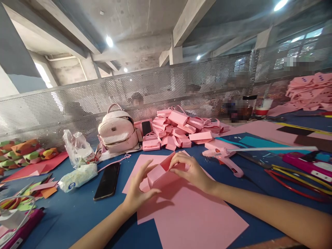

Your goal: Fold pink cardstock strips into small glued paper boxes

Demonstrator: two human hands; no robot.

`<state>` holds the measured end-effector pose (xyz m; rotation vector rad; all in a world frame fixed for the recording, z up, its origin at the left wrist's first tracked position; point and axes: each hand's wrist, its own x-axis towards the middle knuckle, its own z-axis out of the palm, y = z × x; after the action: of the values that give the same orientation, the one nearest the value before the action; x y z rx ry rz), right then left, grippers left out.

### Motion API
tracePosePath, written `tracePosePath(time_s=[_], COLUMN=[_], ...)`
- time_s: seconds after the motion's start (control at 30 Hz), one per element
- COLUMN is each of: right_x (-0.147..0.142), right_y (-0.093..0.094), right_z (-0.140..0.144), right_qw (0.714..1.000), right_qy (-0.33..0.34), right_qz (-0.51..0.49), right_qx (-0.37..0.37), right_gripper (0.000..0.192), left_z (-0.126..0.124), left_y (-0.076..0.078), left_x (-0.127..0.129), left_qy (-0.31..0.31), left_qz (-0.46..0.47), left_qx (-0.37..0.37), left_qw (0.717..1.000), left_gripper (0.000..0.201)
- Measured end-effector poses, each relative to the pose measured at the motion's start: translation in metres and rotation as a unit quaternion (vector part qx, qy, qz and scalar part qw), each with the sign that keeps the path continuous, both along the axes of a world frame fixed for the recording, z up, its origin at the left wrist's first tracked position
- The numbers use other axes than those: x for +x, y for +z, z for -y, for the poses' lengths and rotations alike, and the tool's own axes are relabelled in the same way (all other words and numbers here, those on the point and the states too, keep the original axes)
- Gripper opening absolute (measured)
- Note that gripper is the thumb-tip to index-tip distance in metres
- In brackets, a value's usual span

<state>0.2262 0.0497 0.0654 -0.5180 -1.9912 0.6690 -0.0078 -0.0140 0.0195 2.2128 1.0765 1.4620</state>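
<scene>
A small pink folded-paper box [157, 175] stands over pink paper sheets [199, 221] in front of me. My right hand [193, 172] pinches the box's raised edge at its right side between thumb and fingers. Around the left end of the box is my left hand [138, 188], its thumb and fingers spread apart; whether its fingertips touch the paper is hard to see. Right of the box lies a pink hot glue gun [223, 155] with a long white glue stick in its back. Behind, pink paper bags [173, 128] are heaped together.
Left of the sheets lie a black phone [107, 181] and a tissue pack [77, 177]. A pale backpack [116, 133] stands behind them. Scissors [298, 180] and a magenta power strip [308, 167] are at right. A perforated metal screen [160, 83] borders the blue table's back.
</scene>
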Motion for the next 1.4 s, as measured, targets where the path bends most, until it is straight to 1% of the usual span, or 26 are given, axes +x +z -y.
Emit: tracePosePath(time_s=[0.07,0.2,0.4,0.53,0.83,1.07,1.2,1.4], right_x=[-0.0007,-0.001,-0.0001,-0.0012,-0.001,-0.0019,-0.0022,-0.002], right_y=[-0.0013,-0.0054,-0.0079,-0.0085,-0.0089,-0.0075,-0.0083,-0.0079], right_z=[0.0006,-0.0005,-0.0002,0.0004,0.002,0.0035,0.0027,0.0025], right_qw=[1.0,0.999,0.999,0.998,0.998,0.998,0.998,0.994], right_qy=[0.014,0.032,0.031,0.038,0.035,0.037,0.036,0.055], right_qz=[0.001,0.004,0.013,0.012,0.019,0.018,0.021,0.05], right_qx=[0.009,0.026,0.033,0.043,0.044,0.042,0.045,0.08], right_gripper=[0.016,0.017,0.016,0.014,0.014,0.017,0.017,0.021], left_z=[0.0017,0.0022,0.0014,0.0015,0.0015,0.0028,0.0035,0.0017], left_y=[0.0027,0.0036,0.0031,0.0045,0.0001,0.007,0.0088,0.0041], left_x=[0.0019,0.0049,0.0083,0.0099,0.0081,0.0103,0.0108,0.0085], left_qy=[-0.001,0.0,-0.025,-0.02,-0.016,-0.024,-0.024,-0.019], left_qz=[-0.003,-0.017,0.0,-0.001,-0.009,-0.025,-0.027,-0.022], left_qx=[-0.033,-0.07,-0.035,-0.036,-0.01,0.023,0.023,0.01], left_qw=[0.999,0.997,0.999,0.999,1.0,0.999,0.999,1.0], left_gripper=[0.079,0.062,0.053,0.048,0.052,0.054,0.054,0.053])
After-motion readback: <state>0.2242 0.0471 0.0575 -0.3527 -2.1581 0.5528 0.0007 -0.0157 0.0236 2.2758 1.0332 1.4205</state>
